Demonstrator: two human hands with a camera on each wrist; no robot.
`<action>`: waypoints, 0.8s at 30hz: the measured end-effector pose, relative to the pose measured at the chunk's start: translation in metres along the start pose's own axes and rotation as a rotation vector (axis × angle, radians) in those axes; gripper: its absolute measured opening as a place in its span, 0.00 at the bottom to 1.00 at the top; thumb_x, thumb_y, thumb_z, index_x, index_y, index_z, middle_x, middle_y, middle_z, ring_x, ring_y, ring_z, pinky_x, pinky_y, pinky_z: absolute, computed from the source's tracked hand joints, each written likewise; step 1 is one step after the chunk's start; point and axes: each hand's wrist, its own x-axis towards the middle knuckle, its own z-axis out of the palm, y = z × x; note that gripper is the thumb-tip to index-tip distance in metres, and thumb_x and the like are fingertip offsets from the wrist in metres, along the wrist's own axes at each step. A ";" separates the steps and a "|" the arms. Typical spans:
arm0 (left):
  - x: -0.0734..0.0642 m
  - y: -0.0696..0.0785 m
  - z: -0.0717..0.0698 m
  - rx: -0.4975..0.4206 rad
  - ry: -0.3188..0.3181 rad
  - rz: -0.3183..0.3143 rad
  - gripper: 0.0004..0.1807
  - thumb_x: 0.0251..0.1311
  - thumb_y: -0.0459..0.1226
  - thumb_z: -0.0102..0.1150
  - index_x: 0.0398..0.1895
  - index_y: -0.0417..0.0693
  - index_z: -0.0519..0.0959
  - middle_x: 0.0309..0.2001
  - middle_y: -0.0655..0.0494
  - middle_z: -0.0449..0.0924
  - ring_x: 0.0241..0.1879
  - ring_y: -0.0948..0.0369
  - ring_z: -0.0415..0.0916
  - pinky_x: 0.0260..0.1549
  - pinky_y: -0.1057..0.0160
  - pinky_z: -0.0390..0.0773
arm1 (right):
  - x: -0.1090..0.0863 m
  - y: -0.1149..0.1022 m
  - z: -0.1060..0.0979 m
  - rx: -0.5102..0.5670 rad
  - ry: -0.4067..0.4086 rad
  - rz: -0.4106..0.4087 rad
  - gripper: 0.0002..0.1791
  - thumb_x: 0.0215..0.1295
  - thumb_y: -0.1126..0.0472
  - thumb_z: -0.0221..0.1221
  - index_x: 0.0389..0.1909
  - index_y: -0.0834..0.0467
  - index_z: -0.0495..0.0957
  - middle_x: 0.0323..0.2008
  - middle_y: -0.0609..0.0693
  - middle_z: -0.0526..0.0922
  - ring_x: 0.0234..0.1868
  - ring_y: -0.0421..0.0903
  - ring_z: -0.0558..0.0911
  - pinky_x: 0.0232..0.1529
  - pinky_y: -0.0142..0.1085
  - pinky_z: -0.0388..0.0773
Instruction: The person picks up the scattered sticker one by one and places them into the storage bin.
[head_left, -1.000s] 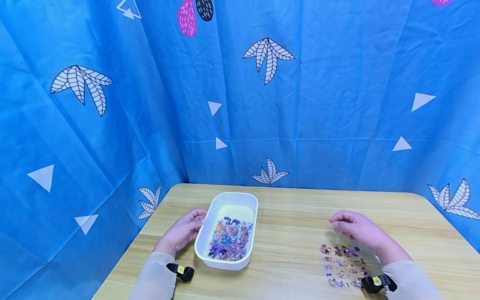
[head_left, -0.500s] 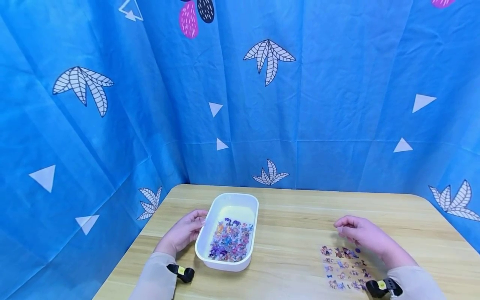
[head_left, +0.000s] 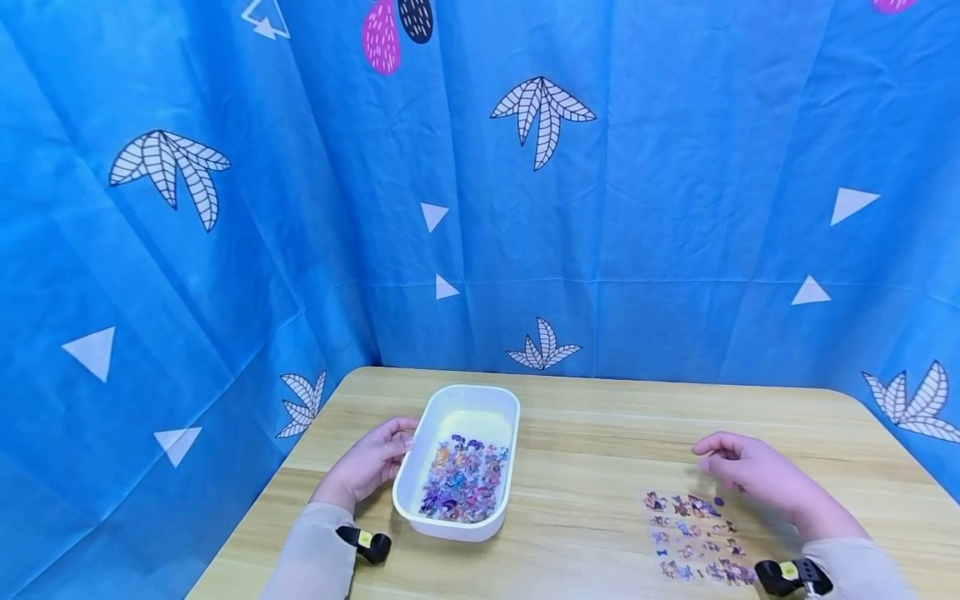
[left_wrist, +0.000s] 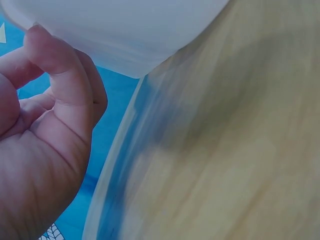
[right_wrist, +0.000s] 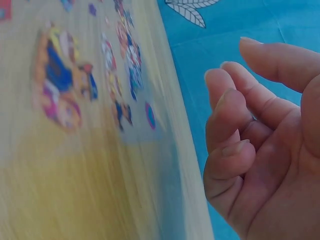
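Observation:
A white plastic tub [head_left: 491, 528] stands on the left part of the table, with colourful cartoon stickers [head_left: 465, 483] inside. My left hand [head_left: 367, 467] holds the tub's left side near the rim. The left wrist view shows bent fingers [left_wrist: 70, 80] against the tub's outer wall [left_wrist: 120, 35]. To the right lies a clear sheet of small cartoon stickers [head_left: 693, 533], flat on the wood. My right hand [head_left: 768, 483] hovers beside its upper right corner, apart from it. In the right wrist view its fingers are loosely curled and hold nothing.
The wooden table [head_left: 577, 500] has rounded far corners. A blue patterned curtain [head_left: 675, 208] hangs behind and to both sides. Each wrist wears a black camera on a strap, such as the left wrist camera [head_left: 371, 546].
My right hand has drifted right, away from the sticker sheet's top edge. My left hand and the tub keep their places; the head view has shifted slightly.

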 end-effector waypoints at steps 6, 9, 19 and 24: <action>0.000 0.002 0.001 -0.002 0.004 -0.009 0.25 0.74 0.34 0.53 0.68 0.31 0.62 0.48 0.42 0.78 0.40 0.57 0.80 0.39 0.61 0.83 | -0.002 0.005 -0.004 -0.028 0.000 -0.009 0.24 0.72 0.57 0.60 0.61 0.68 0.71 0.35 0.57 0.79 0.28 0.50 0.76 0.26 0.39 0.75; 0.000 0.002 0.002 -0.004 0.004 -0.007 0.25 0.73 0.34 0.53 0.68 0.31 0.62 0.48 0.42 0.78 0.40 0.57 0.80 0.39 0.61 0.83 | -0.003 0.006 -0.005 -0.033 -0.016 -0.021 0.23 0.70 0.60 0.60 0.60 0.69 0.72 0.38 0.57 0.80 0.28 0.49 0.76 0.26 0.38 0.76; 0.000 0.004 0.002 0.002 0.001 -0.005 0.25 0.74 0.34 0.52 0.68 0.31 0.62 0.49 0.41 0.78 0.41 0.56 0.80 0.39 0.62 0.83 | -0.005 0.015 -0.011 -0.030 -0.080 -0.034 0.23 0.71 0.61 0.60 0.61 0.70 0.70 0.41 0.57 0.78 0.27 0.48 0.75 0.24 0.37 0.76; -0.001 0.003 0.002 0.006 0.005 -0.012 0.25 0.74 0.34 0.52 0.68 0.31 0.62 0.46 0.43 0.78 0.40 0.56 0.80 0.39 0.61 0.83 | -0.007 0.015 -0.013 -0.039 -0.109 -0.047 0.22 0.71 0.61 0.60 0.60 0.69 0.71 0.41 0.57 0.77 0.30 0.49 0.76 0.25 0.38 0.76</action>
